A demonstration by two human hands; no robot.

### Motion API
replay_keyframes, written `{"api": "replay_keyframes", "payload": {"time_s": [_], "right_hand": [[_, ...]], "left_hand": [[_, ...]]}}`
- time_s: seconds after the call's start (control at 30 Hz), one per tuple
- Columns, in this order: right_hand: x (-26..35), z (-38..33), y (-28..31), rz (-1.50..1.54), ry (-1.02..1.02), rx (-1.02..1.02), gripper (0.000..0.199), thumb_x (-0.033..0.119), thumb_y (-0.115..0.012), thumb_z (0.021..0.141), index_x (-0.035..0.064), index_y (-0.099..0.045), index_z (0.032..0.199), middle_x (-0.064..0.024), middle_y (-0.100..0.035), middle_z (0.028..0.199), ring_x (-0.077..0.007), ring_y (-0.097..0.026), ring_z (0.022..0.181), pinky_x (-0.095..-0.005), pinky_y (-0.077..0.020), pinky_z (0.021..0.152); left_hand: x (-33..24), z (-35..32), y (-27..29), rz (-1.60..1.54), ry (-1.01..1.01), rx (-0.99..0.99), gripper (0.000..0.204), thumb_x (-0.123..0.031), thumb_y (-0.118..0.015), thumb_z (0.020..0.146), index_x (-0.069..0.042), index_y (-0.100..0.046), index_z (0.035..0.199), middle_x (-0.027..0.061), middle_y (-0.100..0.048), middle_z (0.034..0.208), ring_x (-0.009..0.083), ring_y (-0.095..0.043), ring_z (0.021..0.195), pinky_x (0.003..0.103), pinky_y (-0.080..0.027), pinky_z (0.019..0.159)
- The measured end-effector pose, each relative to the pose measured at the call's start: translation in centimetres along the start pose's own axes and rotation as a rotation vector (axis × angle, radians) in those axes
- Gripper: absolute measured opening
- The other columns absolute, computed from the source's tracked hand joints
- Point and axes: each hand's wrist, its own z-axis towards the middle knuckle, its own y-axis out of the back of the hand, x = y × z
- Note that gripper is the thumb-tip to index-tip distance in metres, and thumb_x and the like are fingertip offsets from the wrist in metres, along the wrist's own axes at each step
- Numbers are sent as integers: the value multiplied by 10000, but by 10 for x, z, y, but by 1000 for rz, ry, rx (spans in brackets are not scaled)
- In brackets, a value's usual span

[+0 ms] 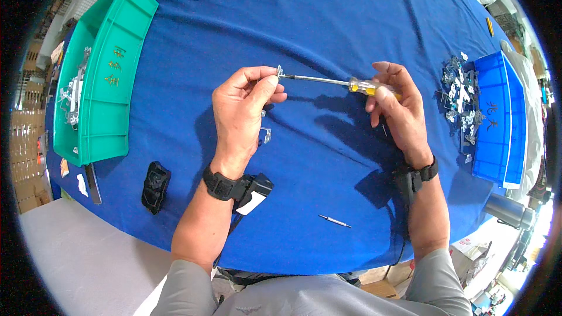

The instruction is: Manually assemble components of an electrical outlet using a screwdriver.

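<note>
Between the thumb and fingers of my left hand [246, 95] is a small metal bracket [281, 72], pinched near its edge. My right hand [400, 104] grips a screwdriver [321, 79] by its clear and yellow handle, the shaft pointing left. The screwdriver's tip meets the bracket, or lies right beside it; the exact contact is too small to tell. Just below my left hand, another small metal piece [267, 136] shows next to the wrist, partly hidden. A thin silver pen-like tool [335, 221] lies on the blue cloth [304, 181] nearer to me.
On the left stands a green bin [111, 111] with metal parts inside. A blue bin [497, 120] is at the right, beside a heap of metal brackets [461, 96]. A black object [156, 188] lies at the front left. A yellow item [490, 27] rests far right.
</note>
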Motion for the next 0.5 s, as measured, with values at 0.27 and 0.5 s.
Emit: {"api": "replay_keyframes", "payload": {"time_s": [0.27,0.5], "right_hand": [[-9,3,0,-60,164,-10,323,161,-619,971,-4,-539,1237,-67,-585,954,-86,-569,681,-213,-436,489],[3,-1,-6,-94,-29,-13,313,196,-582,998,3,-539,1241,-75,-593,950,-90,-579,665,-211,-432,464]], "left_hand": [[0,2,0,-32,-16,-4,129,-49,-657,923,14,-679,1034,102,-701,930,166,-696,805,288,-600,721],[0,2,2,-28,-19,-7,129,-45,-654,923,14,-680,1035,100,-701,944,164,-695,803,289,-602,722]]}}
